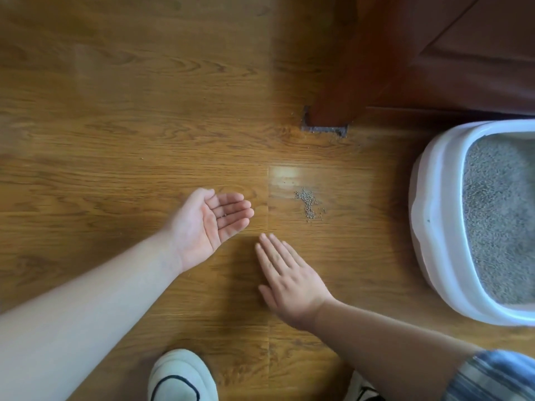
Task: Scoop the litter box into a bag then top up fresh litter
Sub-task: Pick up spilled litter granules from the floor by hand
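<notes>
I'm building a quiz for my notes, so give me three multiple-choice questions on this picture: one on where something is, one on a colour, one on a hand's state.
1. Where is the spilled litter?
A) on the floor, apart from the litter box
B) in a bag
C) on a chair

2. What colour is the litter box's rim?
A) black
B) white
C) red

3. How is the left hand?
A) gripping a scoop
B) clenched in a fist
C) open, palm up

Answers:
1 A: a small grey pile lies on bare wood.
2 B: a white rim surrounds the grey litter.
3 C: its fingers are relaxed and hold no tool.
</notes>
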Tool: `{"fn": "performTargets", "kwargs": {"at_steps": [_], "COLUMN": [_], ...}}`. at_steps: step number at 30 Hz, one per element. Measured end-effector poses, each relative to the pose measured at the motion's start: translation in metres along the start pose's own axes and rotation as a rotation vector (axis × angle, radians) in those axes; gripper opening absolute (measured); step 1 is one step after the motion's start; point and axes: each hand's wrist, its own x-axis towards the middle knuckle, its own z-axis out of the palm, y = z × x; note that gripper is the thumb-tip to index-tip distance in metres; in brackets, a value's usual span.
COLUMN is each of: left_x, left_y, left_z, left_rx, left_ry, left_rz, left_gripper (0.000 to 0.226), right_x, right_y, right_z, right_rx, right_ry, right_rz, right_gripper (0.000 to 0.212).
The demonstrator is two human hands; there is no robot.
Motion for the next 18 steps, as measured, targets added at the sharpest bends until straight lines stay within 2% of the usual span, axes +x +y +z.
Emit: {"fn": "performTargets", "kwargs": {"at_steps": [4,10,15,18], "left_x": [0.003,0.01,0.01,0.012], "left_y": [-0.005,-0.009,-0.009,-0.013], "left_z": [0.006,0.018,0.018,0.017], "left_rx": [-0.006,0.036,0.06,0.055], "left_ry": [-0.015,-0.036,-0.041,-0.044], "left_rz": [-0.026,-0.041,-0.04,-0.053], "left_gripper": [0.046,0.046,0.046,0.046], "right_x": [-0.038,0.01,-0.003,-0.029], "right_y": [0.024,0.047,0.053,0.061], "right_z": [0.013,-0.008,-0.011,-0.01], "right_rx": [-0.04,0.058,0.051,0.023], "right_ry": [-0.032,0.015,0.026,-0.01], "right_rz": [0.234,0.416,0.349,0.376], "right_gripper": [0.071,0.07,0.068,0.069]}}
